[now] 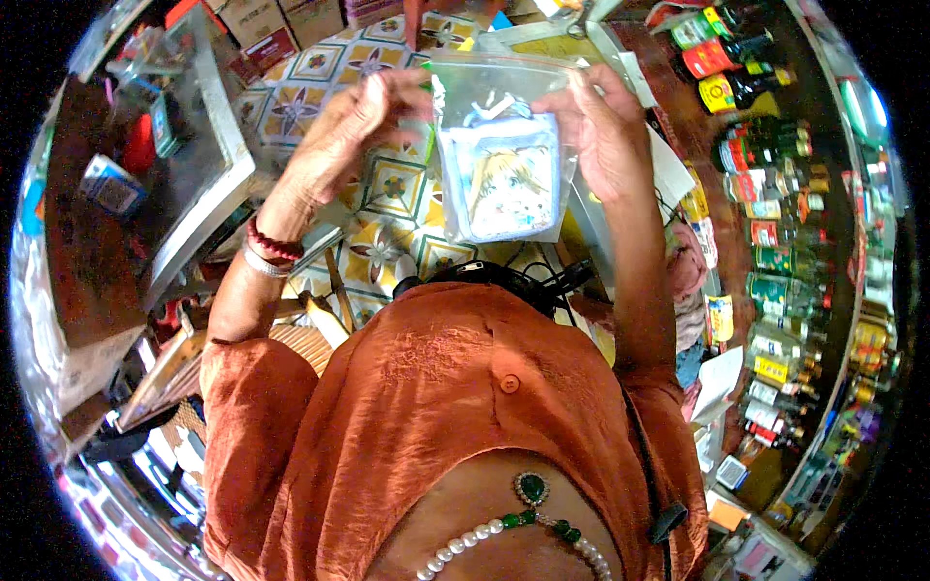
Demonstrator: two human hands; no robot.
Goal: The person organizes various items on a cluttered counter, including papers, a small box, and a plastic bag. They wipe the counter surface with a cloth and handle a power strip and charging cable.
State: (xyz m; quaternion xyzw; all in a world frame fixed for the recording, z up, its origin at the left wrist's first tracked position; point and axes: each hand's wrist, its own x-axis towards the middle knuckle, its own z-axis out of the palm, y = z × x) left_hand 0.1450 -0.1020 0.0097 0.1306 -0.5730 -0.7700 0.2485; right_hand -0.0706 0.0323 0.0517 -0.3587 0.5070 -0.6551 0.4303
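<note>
A clear zip-seal plastic bag (450, 210) hangs upright before my chest. Inside it is a small pale-blue-edged pouch (508, 185) with a picture of a yellow-haired cartoon figure on its front. A light-coloured strap or cord is bunched above the pouch. My right hand (607, 134) grips the bag near its upper right edge, thumb in front. At the bag's left edge is my left hand (367, 123), its fingers blurred. Whether they touch the plastic cannot be made out. A red beaded bracelet (274, 241) and a pale bangle (263, 261) circle my left wrist.
Patterned tiles cover the floor (396, 185). To the left stands a glass-topped case with a metal frame (211, 203). Several bottles (774, 258) line a wooden shelf on the right. Cardboard boxes (254, 29) stand at the far side, near scissors (577, 25). A slatted wooden chair (298, 345) is close by.
</note>
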